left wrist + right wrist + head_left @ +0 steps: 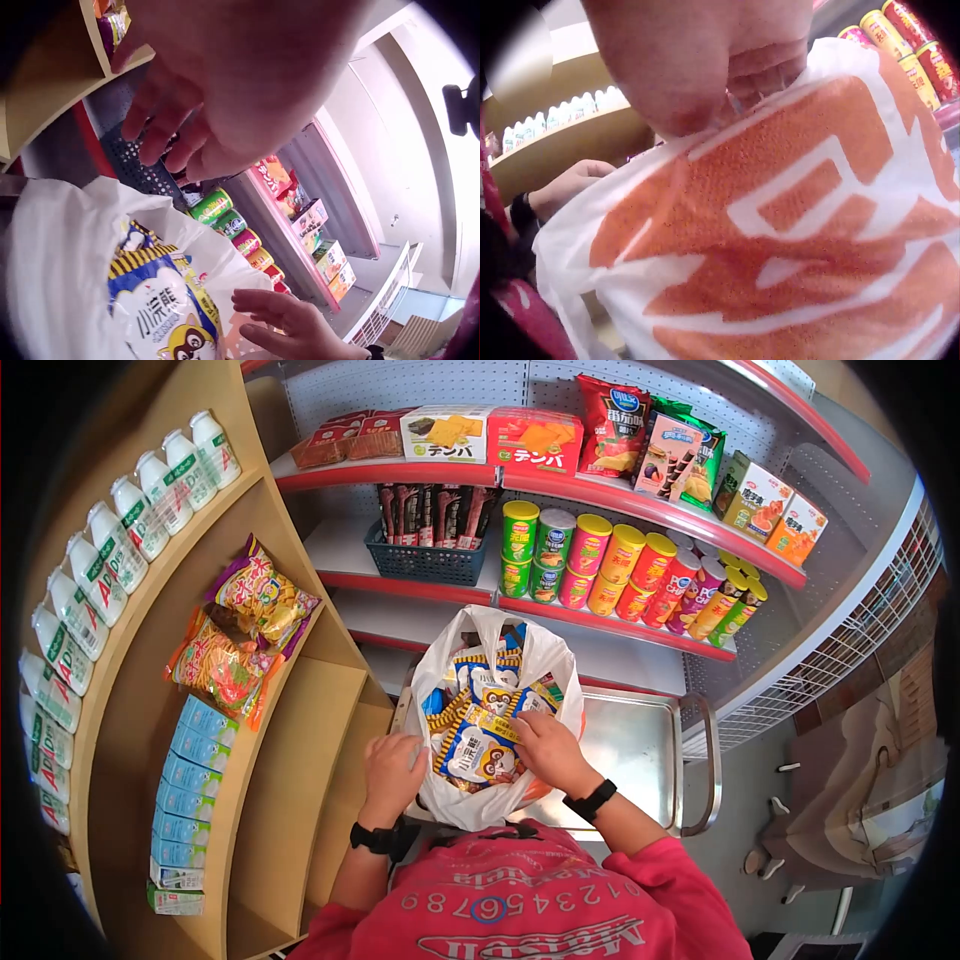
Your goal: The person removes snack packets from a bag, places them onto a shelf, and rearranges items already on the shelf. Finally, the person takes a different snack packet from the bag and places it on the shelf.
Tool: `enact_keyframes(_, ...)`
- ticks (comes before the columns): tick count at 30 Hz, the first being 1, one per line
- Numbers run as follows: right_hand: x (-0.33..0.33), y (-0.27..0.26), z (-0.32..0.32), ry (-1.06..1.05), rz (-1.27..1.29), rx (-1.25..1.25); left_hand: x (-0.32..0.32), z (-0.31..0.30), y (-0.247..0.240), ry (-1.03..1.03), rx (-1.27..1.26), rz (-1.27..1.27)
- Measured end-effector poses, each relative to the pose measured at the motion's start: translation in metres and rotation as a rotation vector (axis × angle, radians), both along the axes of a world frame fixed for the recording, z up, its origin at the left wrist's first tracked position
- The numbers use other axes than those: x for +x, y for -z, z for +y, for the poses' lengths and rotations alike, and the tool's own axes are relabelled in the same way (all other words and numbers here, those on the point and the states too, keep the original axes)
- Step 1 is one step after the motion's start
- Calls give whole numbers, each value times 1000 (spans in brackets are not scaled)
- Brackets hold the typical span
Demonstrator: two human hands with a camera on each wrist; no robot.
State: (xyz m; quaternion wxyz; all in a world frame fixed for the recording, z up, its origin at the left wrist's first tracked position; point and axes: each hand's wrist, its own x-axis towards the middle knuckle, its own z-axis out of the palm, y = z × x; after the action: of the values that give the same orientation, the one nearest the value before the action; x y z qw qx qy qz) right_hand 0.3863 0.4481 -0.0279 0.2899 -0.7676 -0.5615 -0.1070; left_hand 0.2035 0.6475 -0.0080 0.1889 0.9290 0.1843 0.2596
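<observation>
A white plastic bag [455, 650] with an orange print [795, 195] stands full of blue, white and yellow snack packets [470, 753]. My right hand [550, 752] lies over the bag's right side at the packets, its fingers extended in the left wrist view. Whether it touches a packet is unclear, as its fingertips are partly hidden behind the bag in the right wrist view. At the bag's left edge is my left hand [392, 775], with fingers loosely bent and nothing held. A raccoon-faced packet [161, 304] shows inside the bag's mouth.
Behind the bag, shelves hold canisters [590, 550], a dark basket [430, 563] and boxed snacks [535, 442]. A wooden shelf [290, 710] at left carries white bottles [75, 600], bagged snacks and blue cartons [190, 780]. A metal tray [630, 750] extends right of the bag.
</observation>
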Motion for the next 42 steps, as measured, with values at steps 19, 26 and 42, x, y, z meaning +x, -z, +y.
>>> enact_keyframes(19,-24,23,2,224,384,-113,-9,-1,5,-104,-18,83)
enact_keyframes(26,-25,0,-3,171,525,29,-21,2,11,-96,-56,102)
enact_keyframes(42,-20,-33,9,91,1196,614,-8,10,-15,30,-266,-97)
